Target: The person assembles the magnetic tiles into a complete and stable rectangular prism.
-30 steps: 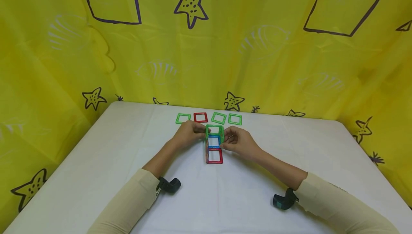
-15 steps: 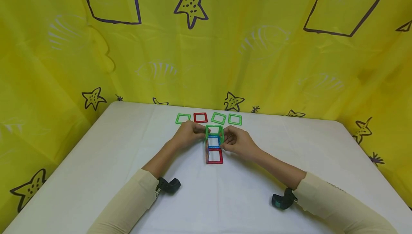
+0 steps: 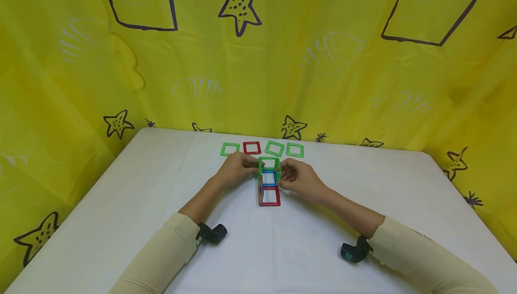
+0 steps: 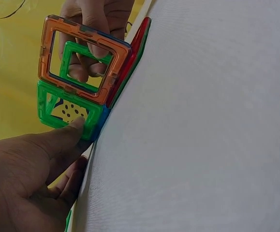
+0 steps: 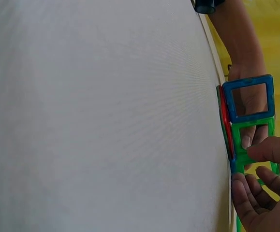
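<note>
Square magnetic tiles form a small built shape at the table's middle. A red tile (image 3: 269,204) and a blue tile (image 3: 269,185) lie flat in line, with upright green tiles (image 3: 268,158) around the blue one. Beside the red tile stands another upright tile (image 4: 47,48), orange on its outer face in the left wrist view and blue in the right wrist view. My left hand (image 3: 235,169) holds the left green wall, thumb on its face. Opposite, my right hand (image 3: 300,179) pinches the right green wall (image 4: 68,57) between thumb and fingers. Some fingertips are hidden behind the tiles.
Behind the built shape, loose tiles lie in a row: a green one (image 3: 230,144), a red one (image 3: 252,152), and two more green ones (image 3: 274,142) to the right. A yellow patterned curtain (image 3: 258,83) hangs past the white table's (image 3: 161,186) far edge.
</note>
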The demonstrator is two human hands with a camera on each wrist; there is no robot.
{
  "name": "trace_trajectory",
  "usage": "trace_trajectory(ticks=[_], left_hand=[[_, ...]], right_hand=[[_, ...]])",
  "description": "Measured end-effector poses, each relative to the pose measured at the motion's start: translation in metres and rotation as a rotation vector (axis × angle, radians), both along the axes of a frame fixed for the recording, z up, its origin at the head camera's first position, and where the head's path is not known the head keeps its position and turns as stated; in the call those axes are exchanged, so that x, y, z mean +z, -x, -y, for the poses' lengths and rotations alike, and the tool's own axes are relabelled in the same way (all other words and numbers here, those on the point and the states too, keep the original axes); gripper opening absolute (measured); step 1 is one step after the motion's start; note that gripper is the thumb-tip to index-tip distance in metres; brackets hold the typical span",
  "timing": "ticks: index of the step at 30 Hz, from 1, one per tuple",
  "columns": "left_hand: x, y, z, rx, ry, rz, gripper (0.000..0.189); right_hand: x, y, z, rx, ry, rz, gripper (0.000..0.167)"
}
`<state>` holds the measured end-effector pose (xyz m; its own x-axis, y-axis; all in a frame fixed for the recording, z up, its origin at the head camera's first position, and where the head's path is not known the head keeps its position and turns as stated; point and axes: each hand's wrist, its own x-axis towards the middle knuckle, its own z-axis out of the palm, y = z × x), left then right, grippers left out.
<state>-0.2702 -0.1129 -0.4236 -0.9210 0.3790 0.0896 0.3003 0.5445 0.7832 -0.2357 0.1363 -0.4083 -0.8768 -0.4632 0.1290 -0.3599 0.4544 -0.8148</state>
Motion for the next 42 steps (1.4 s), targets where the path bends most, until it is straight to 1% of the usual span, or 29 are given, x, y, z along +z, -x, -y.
trace_trajectory(ticks=[11, 21, 26, 32, 39, 42], left_hand=[[0.000, 0.000, 0.000, 0.004, 0.000, -0.004, 0.022], [-0.001, 0.001, 0.000, -0.009, -0.011, -0.007, 0.022], [-0.001, 0.001, 0.000, -0.009, -0.011, -0.009, 0.022], [-0.001, 0.001, 0.000, -0.002, -0.005, -0.004, 0.021], [0.000, 0.000, 0.000, -0.002, -0.010, -0.002, 0.022], [0.001, 0.000, 0.001, -0.004, -0.012, -0.001, 0.022]], right_hand=[[0.001, 0.003, 0.000, 0.011, -0.013, -0.003, 0.029], [0.001, 0.006, -0.005, 0.029, -0.051, 0.032, 0.031], [0.001, 0.008, -0.010, 0.014, -0.079, 0.039, 0.031], [0.001, 0.013, -0.013, -0.022, -0.104, 0.013, 0.028], [0.003, 0.021, -0.019, -0.120, -0.120, -0.028, 0.030], [0.004, 0.026, -0.022, -0.158, -0.126, -0.027, 0.034]])
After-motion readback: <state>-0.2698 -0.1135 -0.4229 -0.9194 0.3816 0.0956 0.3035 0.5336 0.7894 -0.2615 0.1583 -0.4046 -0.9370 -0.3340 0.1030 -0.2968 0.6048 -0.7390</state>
